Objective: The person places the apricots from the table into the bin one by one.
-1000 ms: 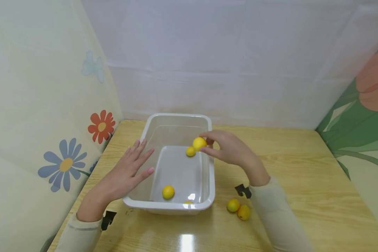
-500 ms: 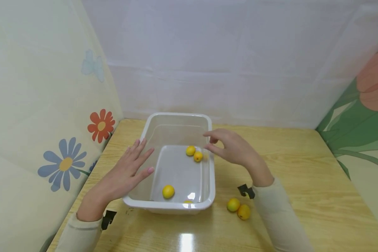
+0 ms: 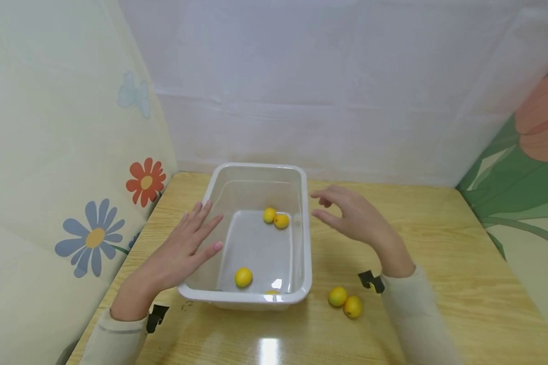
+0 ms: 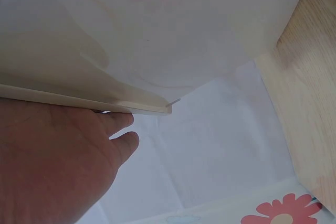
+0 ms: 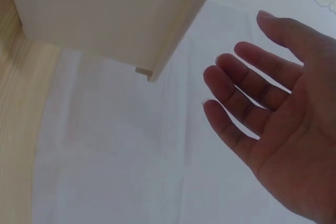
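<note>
A whitish plastic tub stands on the table. Inside, two small yellow citrus fruits lie together toward the far right, and another citrus fruit sits near the front wall. The front rim mostly hides one more. My left hand rests at the tub's left rim with fingers straight; the left wrist view has that hand against the rim's underside. Just right of the opposite rim hovers my right hand, its fingers loosely bent around nothing. In the right wrist view its palm is bare.
Two yellow-green citrus fruits lie touching on the wooden table, right of the tub's front corner. A white cloth backdrop rises behind the table. Flower-printed cloth hangs along the left side, with more on the right.
My right hand has let go of a citrus fruit inside the tub and drawn back right past the rim. The two far fruits have rolled slightly left. My left hand has stayed put.
</note>
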{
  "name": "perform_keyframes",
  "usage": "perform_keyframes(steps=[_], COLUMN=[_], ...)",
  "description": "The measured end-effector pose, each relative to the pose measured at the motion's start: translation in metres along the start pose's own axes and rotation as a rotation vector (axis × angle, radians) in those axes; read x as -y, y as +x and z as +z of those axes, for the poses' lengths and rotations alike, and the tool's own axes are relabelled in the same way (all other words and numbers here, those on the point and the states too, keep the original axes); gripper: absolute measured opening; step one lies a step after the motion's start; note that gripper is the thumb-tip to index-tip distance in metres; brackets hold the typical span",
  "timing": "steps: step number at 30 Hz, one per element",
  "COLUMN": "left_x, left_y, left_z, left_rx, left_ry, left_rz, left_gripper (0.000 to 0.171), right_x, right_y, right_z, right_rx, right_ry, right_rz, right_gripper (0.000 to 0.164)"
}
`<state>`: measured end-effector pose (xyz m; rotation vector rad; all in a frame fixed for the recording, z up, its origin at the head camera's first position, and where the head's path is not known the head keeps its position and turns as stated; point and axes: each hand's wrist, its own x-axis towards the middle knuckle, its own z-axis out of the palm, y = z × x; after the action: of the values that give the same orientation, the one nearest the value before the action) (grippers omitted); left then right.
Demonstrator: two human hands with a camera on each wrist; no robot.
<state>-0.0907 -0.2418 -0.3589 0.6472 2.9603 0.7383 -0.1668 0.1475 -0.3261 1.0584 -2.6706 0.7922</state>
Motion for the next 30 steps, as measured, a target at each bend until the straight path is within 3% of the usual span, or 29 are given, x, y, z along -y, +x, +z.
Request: perform_keyframes(steps=[10, 30], left_x=[0.001, 0.002], left_y=[0.0, -0.001], left_z=[-0.001, 0.0], left_rx=[0.003, 0.006], left_ry=[0.003, 0.004], left_rz=[-0.003, -0.001], left_gripper=[0.068, 0.068], right_x=[-0.003, -0.029], right_y=[-0.02, -0.067], right_z=[-0.007, 0.003], right_rx=[0.039, 0.114], right_ry=[-0.034, -0.024], right_rz=[0.084, 0.179], right_gripper=[0.04, 0.044])
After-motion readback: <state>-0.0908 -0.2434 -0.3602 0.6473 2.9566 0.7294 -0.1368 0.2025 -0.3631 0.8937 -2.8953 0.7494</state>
